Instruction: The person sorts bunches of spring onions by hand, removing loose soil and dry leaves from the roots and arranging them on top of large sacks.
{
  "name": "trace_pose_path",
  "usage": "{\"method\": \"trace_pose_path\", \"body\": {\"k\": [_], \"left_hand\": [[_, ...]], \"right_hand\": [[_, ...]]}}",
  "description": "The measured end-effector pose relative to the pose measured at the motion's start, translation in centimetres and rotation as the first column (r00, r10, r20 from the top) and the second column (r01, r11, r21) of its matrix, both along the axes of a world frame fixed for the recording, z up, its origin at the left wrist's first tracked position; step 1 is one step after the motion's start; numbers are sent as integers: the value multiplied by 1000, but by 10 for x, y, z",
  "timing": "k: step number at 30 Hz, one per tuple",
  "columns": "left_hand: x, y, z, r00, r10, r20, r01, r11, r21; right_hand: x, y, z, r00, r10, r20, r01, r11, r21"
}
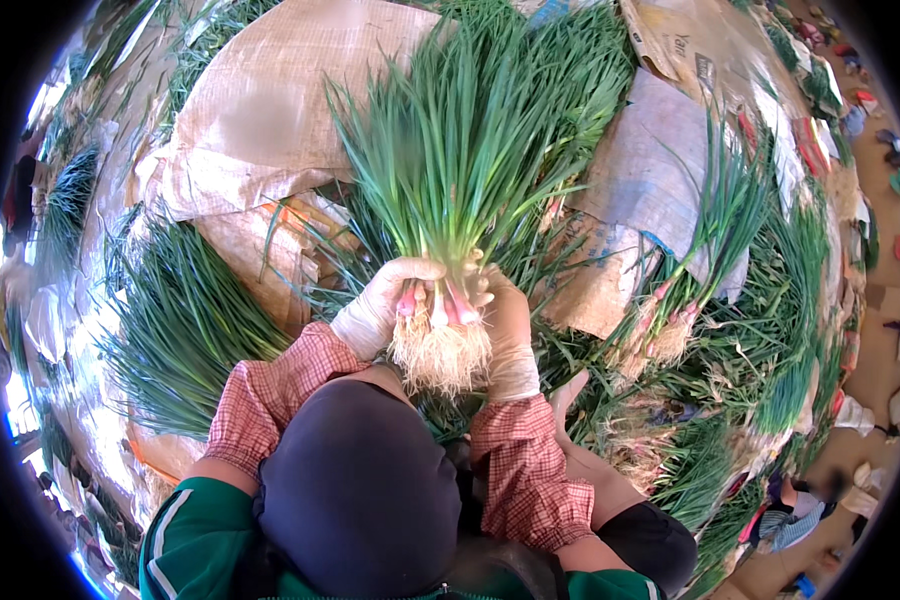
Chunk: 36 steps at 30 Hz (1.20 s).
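A thick bunch of spring onions [440,180] is held up in front of me, its long green leaves fanning away and its pinkish-white bulbs and pale stringy roots pointing toward me. My left hand [378,300], in a whitish glove, is closed round the left side of the stems just above the bulbs. From the other side my right hand [508,310], also gloved, grips the same bunch with bent fingers. Part of the fingers is hidden behind the stems. Both forearms wear red checked sleeve covers.
More spring onions [185,330] are heaped at the left, and a smaller bunch [670,300] lies at the right over loose leaves. Woven sacks [260,110] spread behind, with a greyish cloth sack [650,170] farther right. My bare foot [570,390] is close by my right hand.
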State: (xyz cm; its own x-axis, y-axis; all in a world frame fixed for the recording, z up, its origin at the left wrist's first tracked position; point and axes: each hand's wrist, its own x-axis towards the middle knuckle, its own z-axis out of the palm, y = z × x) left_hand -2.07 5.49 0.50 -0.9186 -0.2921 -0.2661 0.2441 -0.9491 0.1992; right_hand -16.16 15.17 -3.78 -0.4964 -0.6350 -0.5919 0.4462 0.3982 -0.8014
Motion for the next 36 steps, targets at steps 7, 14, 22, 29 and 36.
{"method": "trace_pose_path", "body": {"k": [7,14,22,29,36], "left_hand": [[-2,1,6,995,88,46,-83,991,-102],[-38,-1,53,958,111,-263,-101,994,52],[-54,1,164,952,204,-229,-205,979,17],[-40,-31,181,913,334,-233,-365,926,-101],[20,-97,230,731,172,-661,-503,790,-351]], "right_hand": [[-19,41,86,637,160,-754,-227,974,14],[26,9,137,-101,108,-989,-404,904,140],[-2,24,205,758,-104,-644,-371,743,-557],[-6,77,205,871,23,-491,-215,916,-338],[-36,96,94,47,670,-741,-421,686,593]]}}
